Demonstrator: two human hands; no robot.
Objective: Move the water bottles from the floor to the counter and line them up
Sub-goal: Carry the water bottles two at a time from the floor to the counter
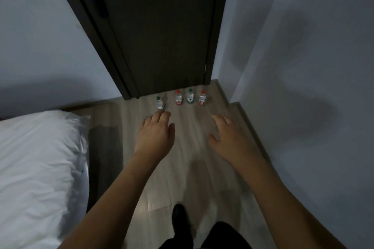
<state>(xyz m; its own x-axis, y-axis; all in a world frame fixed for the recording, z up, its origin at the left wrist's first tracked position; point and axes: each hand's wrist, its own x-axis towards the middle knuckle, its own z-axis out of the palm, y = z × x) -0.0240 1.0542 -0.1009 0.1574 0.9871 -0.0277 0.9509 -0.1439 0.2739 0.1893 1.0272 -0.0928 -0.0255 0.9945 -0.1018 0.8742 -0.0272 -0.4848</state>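
Several small water bottles stand upright on the wooden floor in front of a dark door. A green-capped bottle (159, 103) stands apart at the left. To its right stand a red-capped bottle (178, 98), a green-capped bottle (190, 96) and another red-capped bottle (202, 98) in a row. My left hand (155, 131) reaches out, palm down, fingers relaxed, its fingertips just short of the left bottle. My right hand (228, 135) is stretched out too, fingers loosely spread, holding nothing, well short of the row. No counter is in view.
A dark closed door (162, 36) stands behind the bottles. A bed with white bedding (36, 163) fills the left side. A grey wall (303, 87) runs along the right with a skirting board. My foot in a dark shoe (180, 218) is on the floor.
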